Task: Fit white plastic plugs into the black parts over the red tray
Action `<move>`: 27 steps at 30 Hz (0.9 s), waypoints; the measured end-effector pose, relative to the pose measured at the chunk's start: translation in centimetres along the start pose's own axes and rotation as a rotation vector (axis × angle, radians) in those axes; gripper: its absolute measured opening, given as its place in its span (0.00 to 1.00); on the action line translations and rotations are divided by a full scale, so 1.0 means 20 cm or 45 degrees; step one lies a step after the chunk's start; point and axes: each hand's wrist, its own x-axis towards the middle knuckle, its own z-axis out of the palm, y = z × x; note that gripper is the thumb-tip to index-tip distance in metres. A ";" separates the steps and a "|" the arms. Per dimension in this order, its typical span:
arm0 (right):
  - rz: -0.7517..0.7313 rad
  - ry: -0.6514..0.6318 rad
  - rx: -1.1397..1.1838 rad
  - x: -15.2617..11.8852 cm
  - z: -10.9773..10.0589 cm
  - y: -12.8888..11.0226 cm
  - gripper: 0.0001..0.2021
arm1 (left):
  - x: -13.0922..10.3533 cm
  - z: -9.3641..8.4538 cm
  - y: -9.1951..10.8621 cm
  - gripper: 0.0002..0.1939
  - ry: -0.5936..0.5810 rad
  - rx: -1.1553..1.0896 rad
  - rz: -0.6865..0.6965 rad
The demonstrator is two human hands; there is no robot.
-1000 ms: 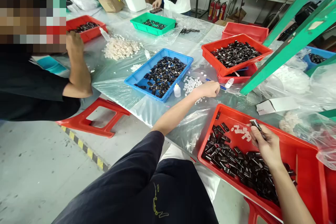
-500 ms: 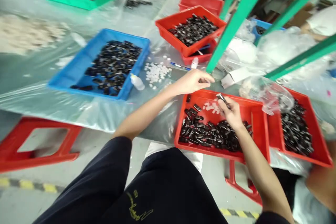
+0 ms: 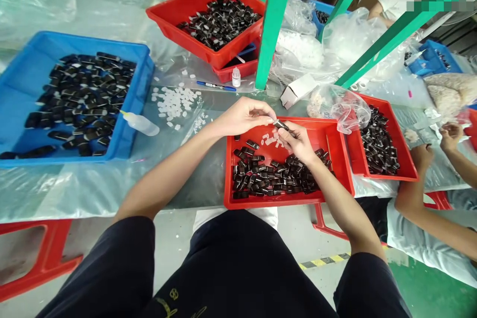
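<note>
Between the thumb and fingers of my right hand (image 3: 299, 143) is a small black plastic part (image 3: 282, 125), held over a red tray (image 3: 233, 201). My left hand (image 3: 248, 117) is closed in a pinch at the far end of that part. Whatever its fingertips hold is too small to make out. Below my hands, many similar black parts (image 3: 266, 179) lie loose in the tray. Small white pieces (image 3: 273, 140) are scattered beside them near the tray's back wall.
Left stands a blue tray (image 3: 143, 94) of black parts, with a squeeze bottle (image 3: 140, 123) against it and white pieces (image 3: 177, 104) alongside. Behind are a pen (image 3: 215, 86), a small bottle (image 3: 236, 77), stacked red trays (image 3: 164, 17) and a green post (image 3: 274, 30). A co-worker's hands (image 3: 450, 136) are at right.
My left hand has come down and right to meet the black part in my right hand. The camera view has turned, bringing a co-worker's arms into sight at right.
</note>
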 end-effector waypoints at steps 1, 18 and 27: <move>-0.004 -0.009 0.016 0.00 0.00 0.00 0.22 | 0.00 0.00 0.00 0.10 -0.012 -0.002 0.000; -0.059 -0.075 -0.127 -0.01 -0.02 0.04 0.22 | -0.01 -0.01 0.01 0.13 -0.174 -0.070 -0.167; -0.116 -0.082 -0.206 -0.02 0.00 0.00 0.24 | -0.01 -0.02 0.00 0.13 -0.156 -0.146 -0.261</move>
